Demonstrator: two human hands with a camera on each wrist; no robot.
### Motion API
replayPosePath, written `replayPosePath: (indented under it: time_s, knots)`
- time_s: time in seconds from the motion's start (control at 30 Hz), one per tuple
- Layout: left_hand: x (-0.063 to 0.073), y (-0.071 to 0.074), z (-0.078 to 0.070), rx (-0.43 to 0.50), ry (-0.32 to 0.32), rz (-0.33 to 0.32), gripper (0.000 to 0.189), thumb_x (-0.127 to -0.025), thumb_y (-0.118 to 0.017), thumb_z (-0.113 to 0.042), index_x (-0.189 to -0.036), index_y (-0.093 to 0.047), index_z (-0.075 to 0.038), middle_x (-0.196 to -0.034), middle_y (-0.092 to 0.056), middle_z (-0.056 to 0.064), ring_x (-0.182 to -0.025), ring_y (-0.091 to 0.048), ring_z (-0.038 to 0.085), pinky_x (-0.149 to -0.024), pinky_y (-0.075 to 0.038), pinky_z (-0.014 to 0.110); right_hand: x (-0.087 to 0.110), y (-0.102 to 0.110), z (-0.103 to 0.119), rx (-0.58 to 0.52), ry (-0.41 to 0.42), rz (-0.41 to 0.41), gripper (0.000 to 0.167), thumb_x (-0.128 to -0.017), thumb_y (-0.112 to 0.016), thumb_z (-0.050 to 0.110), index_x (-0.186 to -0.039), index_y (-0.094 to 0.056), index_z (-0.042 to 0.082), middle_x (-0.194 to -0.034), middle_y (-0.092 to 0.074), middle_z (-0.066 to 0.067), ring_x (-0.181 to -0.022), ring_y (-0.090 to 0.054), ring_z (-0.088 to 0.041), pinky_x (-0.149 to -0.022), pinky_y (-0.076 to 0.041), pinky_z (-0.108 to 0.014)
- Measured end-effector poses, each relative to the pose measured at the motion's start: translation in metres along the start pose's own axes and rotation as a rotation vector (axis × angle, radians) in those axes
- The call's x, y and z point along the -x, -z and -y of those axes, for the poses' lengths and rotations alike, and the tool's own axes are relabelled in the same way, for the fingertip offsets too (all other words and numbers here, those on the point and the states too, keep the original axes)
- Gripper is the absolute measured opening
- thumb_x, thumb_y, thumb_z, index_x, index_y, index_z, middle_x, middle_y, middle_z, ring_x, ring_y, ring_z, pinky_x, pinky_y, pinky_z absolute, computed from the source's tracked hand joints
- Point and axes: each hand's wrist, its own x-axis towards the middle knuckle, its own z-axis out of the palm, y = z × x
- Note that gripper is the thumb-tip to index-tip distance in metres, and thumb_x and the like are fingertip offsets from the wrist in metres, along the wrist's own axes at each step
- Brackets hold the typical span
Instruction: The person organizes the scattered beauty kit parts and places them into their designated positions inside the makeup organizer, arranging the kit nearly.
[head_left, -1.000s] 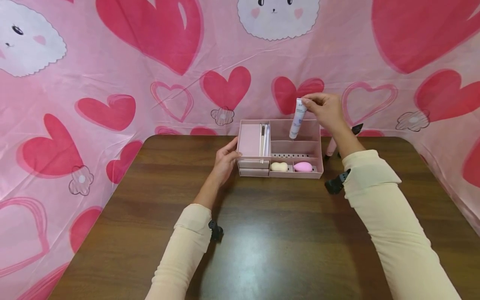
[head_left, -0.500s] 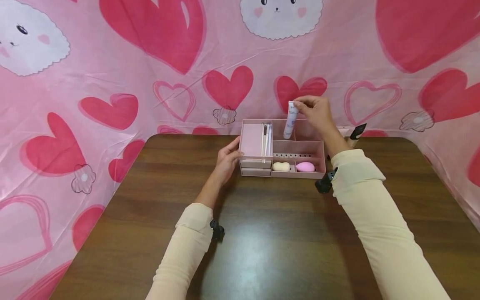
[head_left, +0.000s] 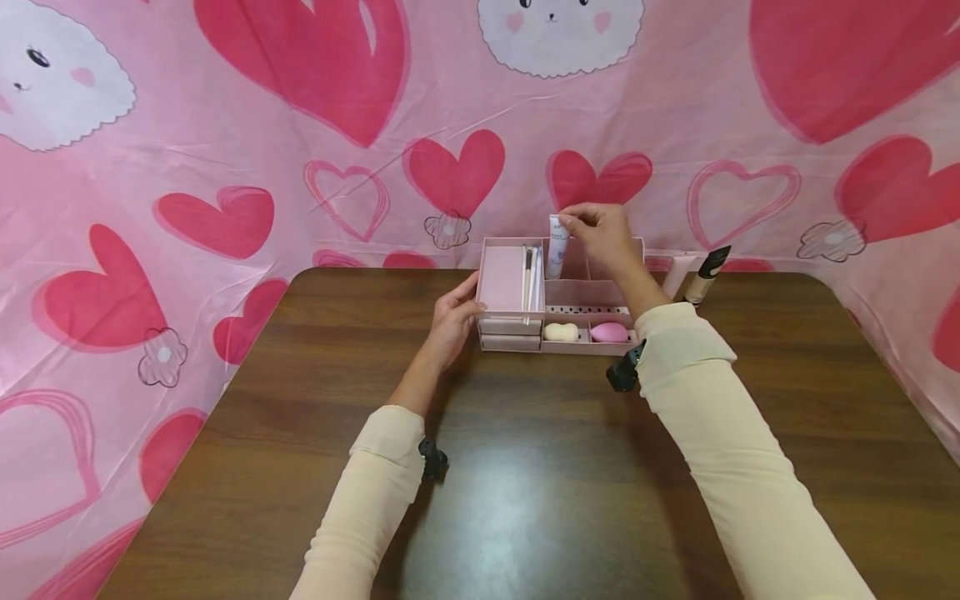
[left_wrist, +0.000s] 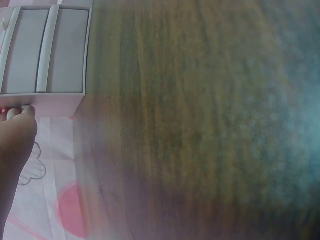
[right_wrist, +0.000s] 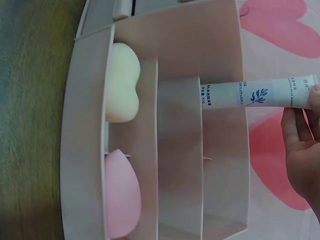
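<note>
A pink desk organizer [head_left: 510,278] stands at the back of the table. My left hand [head_left: 452,329] holds its left side, thumb at the front corner and fingers along the side wall. With thumb and fingertips, my right hand [head_left: 606,237] pinches the top end of a white squeeze tube [head_left: 557,247]. The tube is nearly upright, its lower end inside the rear left compartment, partly hidden behind a divider [right_wrist: 180,140] in the right wrist view. Front compartments hold a cream makeup sponge [head_left: 561,332] and a pink makeup sponge [head_left: 609,332].
Several thin brushes [head_left: 527,279] lie on the organizer's left top, above two drawers [left_wrist: 67,50]. Right of the organizer stand a pale pink tube [head_left: 677,273] and a beige bottle with black cap [head_left: 707,275]. A heart-print cloth [head_left: 360,108] hangs behind the brown table [head_left: 525,467].
My right hand has carried the white tube left and down, from above the rear compartments into the rear left one. My left hand stays on the organizer.
</note>
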Motion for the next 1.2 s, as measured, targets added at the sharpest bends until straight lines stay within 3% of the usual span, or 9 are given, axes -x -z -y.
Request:
replayPosePath:
  time_s: [0.13,0.27,0.37,0.5,0.73,1.2]
  knots:
    - [0.001,0.001,-0.001,-0.001,0.003,-0.007,0.066,-0.088,-0.044,0.015,-0.153,-0.031,0.012,-0.164,-0.031,0.025,-0.151,-0.031,0.035,-0.100,-0.048,0.015,0.001,-0.007,-0.003,0.039,-0.028,-0.004,0.032,-0.096,-0.069,0.012,-0.118,-0.070,-0.011,-0.083,-0.072,0.017,-0.075,-0.058,0.006,-0.073,-0.050,-0.008]
    - [0.001,0.001,-0.001,-0.001,-0.002,-0.014,0.066,-0.088,-0.045,0.015,-0.152,-0.031,0.012,-0.164,-0.031,0.025,-0.151,-0.031,0.034,-0.098,-0.048,0.014,0.002,-0.014,-0.008,0.116,-0.064,-0.001,0.030,-0.097,-0.068,0.016,-0.116,-0.073,-0.006,-0.103,-0.079,-0.010,-0.081,-0.057,0.001,-0.073,-0.047,-0.010]
    - [0.000,0.001,-0.001,0.000,-0.007,-0.013,0.066,-0.088,-0.044,0.015,-0.152,-0.031,0.013,-0.163,-0.031,0.026,-0.151,-0.031,0.034,-0.095,-0.048,0.012,0.004,-0.017,-0.011,0.161,-0.099,0.008,0.030,-0.097,-0.068,0.018,-0.117,-0.074,-0.003,-0.117,-0.074,-0.020,-0.088,-0.056,-0.003,-0.074,-0.046,-0.011]
    - [0.000,0.002,-0.001,0.002,-0.010,-0.015,0.066,-0.087,-0.044,0.015,-0.152,-0.031,0.013,-0.163,-0.031,0.026,-0.151,-0.031,0.035,-0.094,-0.048,0.011,0.006,-0.019,-0.017,0.170,-0.114,0.023,0.029,-0.098,-0.067,0.018,-0.118,-0.073,-0.003,-0.119,-0.073,-0.022,-0.089,-0.055,-0.004,-0.074,-0.045,-0.012]
    - [0.001,0.000,-0.001,0.018,-0.007,-0.006,0.066,-0.088,-0.044,0.016,-0.152,-0.031,0.013,-0.164,-0.030,0.026,-0.151,-0.030,0.036,-0.094,-0.049,0.012,0.008,-0.017,-0.026,0.224,-0.049,0.035,0.026,-0.097,-0.067,0.012,-0.113,-0.074,-0.007,-0.111,-0.072,-0.028,-0.076,-0.050,0.000,-0.067,-0.042,-0.010]
    - [0.001,-0.001,0.000,0.013,0.003,-0.012,0.066,-0.088,-0.044,0.016,-0.152,-0.030,0.013,-0.164,-0.030,0.027,-0.150,-0.031,0.037,-0.092,-0.050,0.011,0.006,-0.014,-0.027,0.233,-0.083,0.087,0.029,-0.099,-0.065,0.015,-0.121,-0.071,-0.004,-0.121,-0.070,-0.026,-0.088,-0.054,-0.007,-0.075,-0.043,-0.012]
